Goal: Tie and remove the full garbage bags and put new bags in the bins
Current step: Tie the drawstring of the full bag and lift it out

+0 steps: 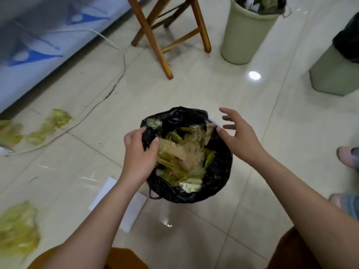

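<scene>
A black garbage bag lines a small bin on the tiled floor at the centre of the head view, full of yellow-green vegetable scraps. My left hand grips the bag's left rim, fingers curled round the plastic. My right hand hovers over the bag's right rim with fingers spread, the thumb tip near the plastic. A purple bit of the bin's handle shows under the bag's front edge.
A green bin full of waste stands at the back, another green bin with a black bag at the right edge. A wooden stool stands behind. Leaf scraps, white paper and a cable lie at left. A person's shoes are at right.
</scene>
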{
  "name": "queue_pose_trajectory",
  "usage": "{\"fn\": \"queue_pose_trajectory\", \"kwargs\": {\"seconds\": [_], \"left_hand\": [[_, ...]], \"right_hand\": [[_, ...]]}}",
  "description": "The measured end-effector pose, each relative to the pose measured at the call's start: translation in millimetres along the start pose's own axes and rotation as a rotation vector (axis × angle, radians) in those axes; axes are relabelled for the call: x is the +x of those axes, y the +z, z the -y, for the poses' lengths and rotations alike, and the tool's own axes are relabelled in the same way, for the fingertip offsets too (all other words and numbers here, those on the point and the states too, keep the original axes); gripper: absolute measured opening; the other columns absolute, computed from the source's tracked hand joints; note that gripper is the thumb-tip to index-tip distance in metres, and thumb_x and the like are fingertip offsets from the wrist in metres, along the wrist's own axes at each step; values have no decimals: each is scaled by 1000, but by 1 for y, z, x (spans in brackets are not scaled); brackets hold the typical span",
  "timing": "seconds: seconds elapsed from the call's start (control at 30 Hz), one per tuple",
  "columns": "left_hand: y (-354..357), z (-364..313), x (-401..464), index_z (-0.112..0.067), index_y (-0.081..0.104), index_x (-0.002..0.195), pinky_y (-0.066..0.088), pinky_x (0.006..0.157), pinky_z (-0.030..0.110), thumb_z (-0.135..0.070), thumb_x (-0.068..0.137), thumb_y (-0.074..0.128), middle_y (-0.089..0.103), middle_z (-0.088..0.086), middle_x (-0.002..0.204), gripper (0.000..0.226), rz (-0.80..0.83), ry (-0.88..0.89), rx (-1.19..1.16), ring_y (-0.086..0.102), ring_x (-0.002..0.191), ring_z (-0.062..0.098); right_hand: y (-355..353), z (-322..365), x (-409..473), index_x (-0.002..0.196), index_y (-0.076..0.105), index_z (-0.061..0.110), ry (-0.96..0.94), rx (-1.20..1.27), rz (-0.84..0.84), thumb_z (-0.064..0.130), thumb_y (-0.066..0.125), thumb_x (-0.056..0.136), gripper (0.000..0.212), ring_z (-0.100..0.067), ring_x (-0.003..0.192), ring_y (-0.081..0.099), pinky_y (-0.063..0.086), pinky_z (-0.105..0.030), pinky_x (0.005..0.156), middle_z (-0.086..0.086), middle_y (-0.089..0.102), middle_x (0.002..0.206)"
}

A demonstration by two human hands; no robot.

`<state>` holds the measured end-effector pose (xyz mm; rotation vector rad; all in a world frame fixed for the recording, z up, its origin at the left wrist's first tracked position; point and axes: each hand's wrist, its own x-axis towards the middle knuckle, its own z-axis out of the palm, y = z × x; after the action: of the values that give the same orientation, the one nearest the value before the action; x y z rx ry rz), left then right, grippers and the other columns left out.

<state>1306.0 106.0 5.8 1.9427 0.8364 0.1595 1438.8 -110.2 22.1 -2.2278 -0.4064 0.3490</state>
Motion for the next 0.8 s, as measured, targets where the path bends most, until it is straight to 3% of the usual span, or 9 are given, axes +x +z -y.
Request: {"fn": "queue_pose_trajectory", "kwargs": {"seconds": [0.1,0.17,0.23,0.3,0.47,0.53,0.63,0.73,0.8], "left_hand": [[-13,3,-3,-25,48,135,45,100,34,-31,95,57,38,-8,130,42,-64,-77,-84,54,117,17],[-17,6,1,-26,53,129,50,81,23,-24,94,58,45,-7,131,36,-118,-68,-115,63,100,10],[-18,9,8,-26,56,124,45,62,8,-18,92,61,52,-8,126,33,-176,-61,-133,63,79,-4],[-17,11,12,-26,59,118,41,52,3,-13,90,64,56,-9,116,31,-220,-62,-175,61,64,-10],[-13,0,16,-22,59,117,47,62,17,-12,86,69,59,-5,110,34,-258,-97,-233,59,61,-1],[-8,-2,20,-18,59,120,50,68,25,-16,85,73,60,-4,107,38,-230,-152,-247,60,70,6],[-1,-4,27,-13,65,114,49,68,23,-14,85,73,63,-7,90,30,-231,-188,-297,62,74,6],[2,-13,27,-21,74,93,47,67,19,-10,86,68,62,-10,76,14,-282,-124,-301,58,65,2],[1,-20,22,-30,72,78,46,62,16,-10,87,67,61,-11,68,22,-291,-66,-291,52,55,-2]], "right_hand": [[-3,0,-1,144,40,26,142,27,42,15,57,96,52,-18,110,56,50,-39,96,-5,48,139],[-2,-3,3,142,43,23,155,-20,97,11,57,95,50,-19,106,57,50,-39,95,-6,49,137],[0,-4,9,138,49,21,120,-95,125,9,58,93,47,-20,101,59,51,-34,89,-6,53,132],[-1,-5,12,133,52,19,106,-154,141,9,60,92,44,-21,97,61,50,-30,78,-6,58,127],[-10,-9,7,126,57,11,242,-235,200,10,63,90,37,-26,84,65,52,-30,66,-11,66,108],[-11,-10,6,112,64,6,269,-259,204,8,66,87,25,-28,77,68,47,-23,52,-13,69,97],[-16,-11,8,78,66,8,264,-300,165,9,72,83,8,-28,68,71,38,-15,36,-13,70,78],[-21,-8,6,70,60,15,226,-351,138,13,70,85,18,-27,71,69,47,-25,52,-6,68,73],[-23,-5,3,78,59,16,175,-348,65,17,66,88,12,-27,77,64,52,-34,66,-3,67,82]]}}
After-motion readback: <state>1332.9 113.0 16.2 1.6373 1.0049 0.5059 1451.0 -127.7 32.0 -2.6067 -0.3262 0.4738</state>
